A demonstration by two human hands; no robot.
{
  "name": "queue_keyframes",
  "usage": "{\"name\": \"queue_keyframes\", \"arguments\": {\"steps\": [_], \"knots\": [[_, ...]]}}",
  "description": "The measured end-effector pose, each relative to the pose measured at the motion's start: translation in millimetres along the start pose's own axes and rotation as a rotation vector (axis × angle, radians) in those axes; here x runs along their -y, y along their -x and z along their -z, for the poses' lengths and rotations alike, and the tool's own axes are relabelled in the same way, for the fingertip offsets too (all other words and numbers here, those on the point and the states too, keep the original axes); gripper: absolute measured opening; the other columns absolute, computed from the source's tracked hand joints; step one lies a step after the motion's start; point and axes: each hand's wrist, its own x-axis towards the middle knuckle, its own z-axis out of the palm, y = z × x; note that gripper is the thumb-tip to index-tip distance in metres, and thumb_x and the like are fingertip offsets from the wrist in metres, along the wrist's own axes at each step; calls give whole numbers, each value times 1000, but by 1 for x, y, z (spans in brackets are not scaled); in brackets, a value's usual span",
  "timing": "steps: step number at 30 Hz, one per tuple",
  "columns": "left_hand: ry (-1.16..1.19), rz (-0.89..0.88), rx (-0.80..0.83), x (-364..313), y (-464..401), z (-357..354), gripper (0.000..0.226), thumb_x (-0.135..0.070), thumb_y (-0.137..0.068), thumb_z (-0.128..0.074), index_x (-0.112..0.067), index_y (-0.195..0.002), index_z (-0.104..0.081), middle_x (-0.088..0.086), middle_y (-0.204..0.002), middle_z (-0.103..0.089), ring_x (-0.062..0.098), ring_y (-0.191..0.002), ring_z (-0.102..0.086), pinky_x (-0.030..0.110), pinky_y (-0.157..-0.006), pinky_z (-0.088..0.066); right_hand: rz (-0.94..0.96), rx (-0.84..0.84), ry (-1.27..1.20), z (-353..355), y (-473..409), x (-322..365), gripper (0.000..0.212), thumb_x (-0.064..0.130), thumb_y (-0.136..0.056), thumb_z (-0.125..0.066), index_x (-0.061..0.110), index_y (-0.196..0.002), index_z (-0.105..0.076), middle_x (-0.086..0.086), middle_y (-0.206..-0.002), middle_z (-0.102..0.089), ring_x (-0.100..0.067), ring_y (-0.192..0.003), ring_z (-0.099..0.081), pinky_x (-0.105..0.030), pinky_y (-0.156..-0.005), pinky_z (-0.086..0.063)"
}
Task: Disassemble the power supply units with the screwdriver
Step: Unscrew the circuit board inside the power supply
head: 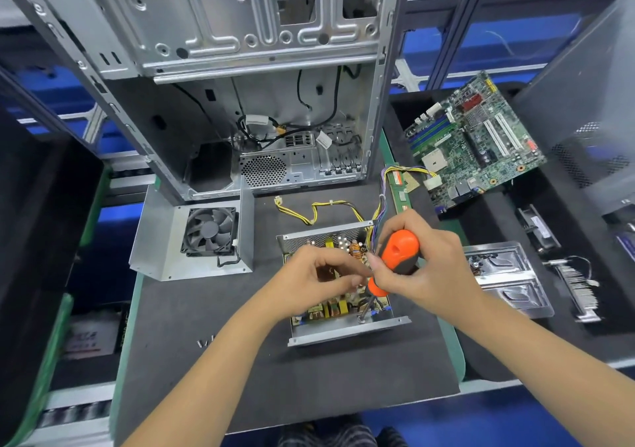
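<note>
At the back of the tabletop stands the stripped computer case, side open towards the person; inside it only loose black cables and a taped bundle lie near the rear vent grille, which suggests its parts have already been taken out. To the right, a green motherboard sits on a dark tray, apart from the work. Just left of centre, the bent metal cover stands on its edge with the black fan fixed inside it, set aside, I'd judge, to leave the rest exposed. In the middle lies the power supply unit, an open metal tray holding its circuit board, coils and capacitors, with yellow and black wires trailing towards the case. The right hand wraps the orange handle of the screwdriver, whose shaft slants down to the tray's near right corner, apparently onto a board screw. The left hand hovers over the board, fingertips pinched near the shaft, probably steadying it; whether this grip holds anything I cannot tell. Small screws lie on the mat near the left forearm.
</note>
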Motion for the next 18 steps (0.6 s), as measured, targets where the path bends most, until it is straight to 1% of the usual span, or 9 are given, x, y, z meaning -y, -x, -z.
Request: {"name": "queue_keyframes", "arguments": {"steps": [3, 4, 6, 8, 11, 13, 14, 16, 18], "knots": [[-15, -4, 20, -3, -2, 2, 19, -7, -84, -69, -25, -89, -72, 7, -87, -67, 27, -77, -59, 34, -69, -47, 33, 52, 39, 1, -1, 7, 35, 39, -77, -70, 7, -82, -56, 0, -64, -57, -14, -56, -50, -25, -53, -43], [-8, 0, 41, -5, -2, 3, 21, -8, -81, -67, -27, -87, -71, 6, -85, -65, 29, -75, -55, 34, -66, -45, 55, 93, 60, 2, -3, 11, 38, 43, -78, -68, 7, -80, -56, 1, -62, -55, -15, -55, -47, -27, -52, -42], [6, 24, 91, -8, -3, 4, 39, 1, -79, -60, -38, -75, -66, -9, -73, -57, 13, -66, -46, 22, -59, -38, 123, 200, 155, 4, -12, 21, 43, 50, -83, -60, 8, -74, -54, 2, -57, -49, -18, -52, -42, -32, -48, -39], [12, 87, 157, -10, -1, 7, 51, 14, -79, -53, -34, -65, -61, -15, -59, -50, 2, -58, -40, 14, -55, -34, 179, 287, 319, 8, -23, 30, 47, 57, -85, -51, 13, -71, -48, 5, -50, -39, -22, -46, -37, -32, -42, -35], [0, 143, 225, -11, 1, 12, 53, 16, -79, -54, -34, -66, -61, -15, -60, -53, 2, -59, -46, 13, -60, -40, 100, 407, 489, 17, -39, 38, 45, 64, -83, -50, 21, -72, -41, 8, -45, -29, -21, -44, -33, -30, -46, -28], [36, 137, 262, -16, 2, 14, 48, 12, -81, -62, -35, -71, -62, -14, -65, -54, 3, -63, -50, 15, -65, -43, -2, 534, 516, 22, -46, 43, 41, 64, -83, -52, 24, -77, -42, 8, -51, -37, -16, -49, -39, -32, -51, -31], [48, 125, 268, -20, 2, 14, 41, 7, -82, -68, -33, -74, -61, -12, -66, -54, 3, -64, -50, 16, -66, -43, -26, 604, 520, 25, -49, 45, 39, 63, -83, -52, 24, -81, -45, 6, -56, -45, -18, -55, -45, -33, -53, -37], [65, 104, 249, -26, 1, 14, 22, -4, -81, -75, -23, -80, -64, 7, -70, -56, 8, -71, -52, 26, -72, -44, -25, 745, 527, 30, -52, 52, 35, 59, -85, -53, 24, -91, -51, 2, -74, -59, -23, -70, -55, -37, -63, -48], [77, 88, 233, -30, -1, 16, 13, -11, -79, -77, -12, -86, -66, 32, -83, -56, 21, -79, -54, 44, -78, -46, -21, 860, 523, 35, -53, 61, 30, 51, -89, -55, 24, -103, -54, -1, -89, -63, -23, -82, -58, -40, -71, -50]]}}
